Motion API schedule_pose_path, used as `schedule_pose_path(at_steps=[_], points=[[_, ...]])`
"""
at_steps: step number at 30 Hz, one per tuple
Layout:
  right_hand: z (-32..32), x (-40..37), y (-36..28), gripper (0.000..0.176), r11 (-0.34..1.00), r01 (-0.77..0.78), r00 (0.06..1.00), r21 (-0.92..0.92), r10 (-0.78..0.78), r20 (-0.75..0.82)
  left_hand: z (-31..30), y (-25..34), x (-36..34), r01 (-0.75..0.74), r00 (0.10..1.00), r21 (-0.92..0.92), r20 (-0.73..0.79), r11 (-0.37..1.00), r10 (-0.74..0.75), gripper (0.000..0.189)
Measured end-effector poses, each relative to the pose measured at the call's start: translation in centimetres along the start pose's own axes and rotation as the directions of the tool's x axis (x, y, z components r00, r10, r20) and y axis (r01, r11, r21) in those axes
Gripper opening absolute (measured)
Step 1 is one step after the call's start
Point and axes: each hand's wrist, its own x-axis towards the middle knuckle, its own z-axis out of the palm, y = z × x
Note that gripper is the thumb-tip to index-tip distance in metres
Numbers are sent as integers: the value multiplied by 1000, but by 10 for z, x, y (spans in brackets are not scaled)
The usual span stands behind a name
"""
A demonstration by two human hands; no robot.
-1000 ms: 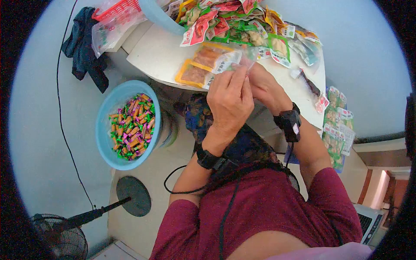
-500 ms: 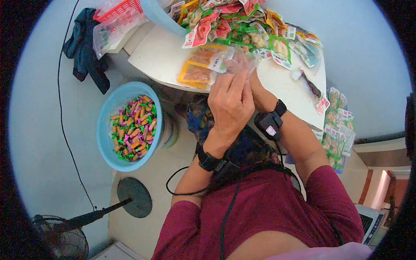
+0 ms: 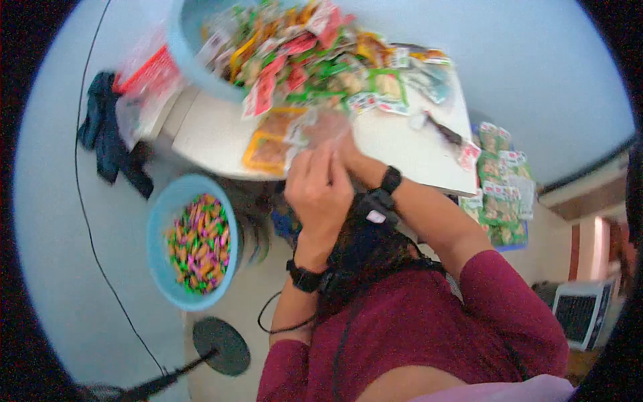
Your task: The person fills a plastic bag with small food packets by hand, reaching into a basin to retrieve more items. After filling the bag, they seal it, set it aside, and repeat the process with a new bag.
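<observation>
The view is blurred by motion. My left hand [image 3: 319, 191] is raised in front of me with its fingers pinched on the edge of a clear plastic bag [image 3: 321, 127]. My right hand [image 3: 351, 155] is mostly hidden behind the left one and grips the same bag from the far side. The bag hangs over the near edge of the white table [image 3: 395, 144]. Orange-trimmed snack packets [image 3: 268, 144] lie on the table just left of the bag.
A heap of coloured snack packets [image 3: 315, 60] covers the table's far side, partly in a blue basin [image 3: 184, 47]. A blue bowl of wrapped sweets [image 3: 197, 242] stands on the floor at left. More packets [image 3: 499, 187] are stacked right. A fan base [image 3: 221, 345] is below.
The camera has tilted and swung, so the whole scene shifted left and blurred. Both hands stay on the clear bag, now held a little lower and nearer to me.
</observation>
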Motion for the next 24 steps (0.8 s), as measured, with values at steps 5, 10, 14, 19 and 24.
schedule_pose_path(at_steps=[5,10,14,19,24], points=[[-53,4,-18,15,657,-463,885,595,300,357,1,1,1,17,1000,-9,16,1000,-17,19],[-102,-5,-17,18,338,-601,798,725,317,514,2,1,1,36,999,0,0,999,-36,20],[-173,15,0,24,230,-768,639,598,214,739,1,3,1,49,999,15,23,999,-49,20],[-187,60,69,23,524,-631,775,572,378,507,4,4,0,59,998,17,19,998,-59,20],[-150,94,135,24,814,-465,885,349,411,221,4,6,3,69,997,40,30,997,-70,20]])
